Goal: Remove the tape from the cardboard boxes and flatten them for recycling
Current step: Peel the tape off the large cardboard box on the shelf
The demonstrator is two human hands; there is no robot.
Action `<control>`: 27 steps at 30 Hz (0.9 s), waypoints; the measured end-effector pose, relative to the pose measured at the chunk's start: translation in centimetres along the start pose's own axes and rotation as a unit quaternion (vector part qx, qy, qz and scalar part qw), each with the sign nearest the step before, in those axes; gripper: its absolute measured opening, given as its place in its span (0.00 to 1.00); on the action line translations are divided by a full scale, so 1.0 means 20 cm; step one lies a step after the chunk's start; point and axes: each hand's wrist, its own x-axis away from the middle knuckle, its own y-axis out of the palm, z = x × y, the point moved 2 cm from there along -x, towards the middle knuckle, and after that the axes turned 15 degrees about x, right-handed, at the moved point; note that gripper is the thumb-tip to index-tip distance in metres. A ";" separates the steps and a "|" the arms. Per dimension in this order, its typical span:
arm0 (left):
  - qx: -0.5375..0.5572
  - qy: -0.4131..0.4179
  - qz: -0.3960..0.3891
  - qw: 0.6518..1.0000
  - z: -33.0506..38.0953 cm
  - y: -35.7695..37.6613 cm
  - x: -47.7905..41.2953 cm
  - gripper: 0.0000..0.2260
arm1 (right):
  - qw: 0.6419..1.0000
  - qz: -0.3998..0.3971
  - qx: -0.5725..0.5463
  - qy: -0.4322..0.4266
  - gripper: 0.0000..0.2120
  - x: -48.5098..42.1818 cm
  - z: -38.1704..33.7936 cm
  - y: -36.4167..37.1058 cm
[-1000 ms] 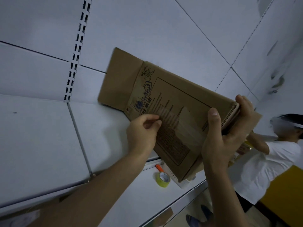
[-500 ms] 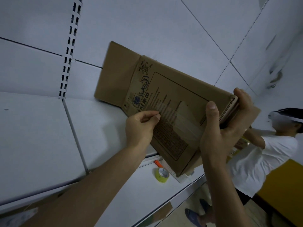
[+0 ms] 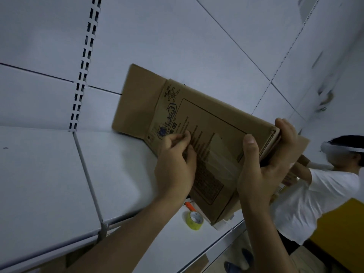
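Steadying the cardboard box (image 3: pixel 206 119) on the shelf (image 3: pixel 49 174), the right hand (image 3: pixel 262 170) gripped its edge while the left hand (image 3: pixel 175 166) pinched its clear tape (image 3: pixel 218 154) with curled fingers.

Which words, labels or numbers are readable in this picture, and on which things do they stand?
Cardboard box: printed logo, big characters and a framed block of small lines, all too blurred to read.
Tape roll: no readable text.
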 end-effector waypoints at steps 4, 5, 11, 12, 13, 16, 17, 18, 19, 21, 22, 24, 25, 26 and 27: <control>0.035 -0.014 0.022 0.999 0.01 -0.02 -0.02 0.10 | 1.000 0.001 -0.005 -0.002 0.22 -0.01 0.01 0.00; 0.035 -0.017 0.025 0.999 0.02 -0.02 -0.04 0.09 | 1.000 0.000 -0.006 -0.002 0.22 -0.01 0.01 0.00; 0.041 -0.068 0.036 0.996 0.04 -0.04 -0.11 0.03 | 1.000 0.000 0.001 -0.006 0.23 -0.01 0.00 0.00; 0.043 -0.072 0.034 0.996 0.03 -0.04 -0.11 0.04 | 1.000 0.001 -0.001 -0.004 0.23 -0.01 0.00 0.00; 0.048 -0.076 0.031 0.995 0.03 -0.04 -0.11 0.04 | 1.000 0.001 -0.004 -0.002 0.22 -0.01 0.00 0.00; 0.071 -0.093 0.014 0.993 0.01 -0.05 -0.12 0.04 | 1.000 0.000 -0.006 -0.004 0.22 -0.01 0.01 0.01; 0.082 -0.098 0.007 0.992 0.01 -0.05 -0.12 0.04 | 1.000 -0.002 -0.008 -0.005 0.22 -0.01 0.01 0.01; 0.090 -0.101 -0.001 0.991 0.01 -0.05 -0.13 0.03 | 1.000 -0.005 -0.010 -0.006 0.21 -0.02 0.01 0.00; 0.091 -0.104 -0.012 0.990 0.01 -0.05 -0.13 0.03 | 1.000 -0.008 -0.011 -0.007 0.21 -0.02 0.02 0.00; 0.081 -0.107 -0.033 0.990 0.00 -0.04 -0.12 0.03 | 1.000 -0.015 -0.014 -0.006 0.22 -0.02 0.02 0.00; 0.080 -0.111 -0.036 0.990 0.00 -0.04 -0.12 0.03 | 1.000 -0.017 -0.016 -0.005 0.22 -0.02 0.02 0.00; 0.083 -0.116 -0.027 0.989 -0.01 -0.03 -0.09 0.03 | 1.000 -0.015 -0.014 0.000 0.22 -0.02 0.02 -0.01; 0.073 -0.118 -0.024 0.990 -0.02 -0.03 -0.07 0.08 | 1.000 -0.014 -0.011 0.002 0.22 -0.02 0.02 -0.01; 0.049 -0.120 -0.034 0.991 -0.03 -0.03 -0.04 0.14 | 1.000 -0.016 -0.009 0.003 0.22 -0.02 0.02 -0.01; 0.020 -0.118 -0.051 0.992 -0.04 -0.02 -0.02 0.17 | 1.000 -0.023 -0.010 0.004 0.22 -0.02 0.02 -0.01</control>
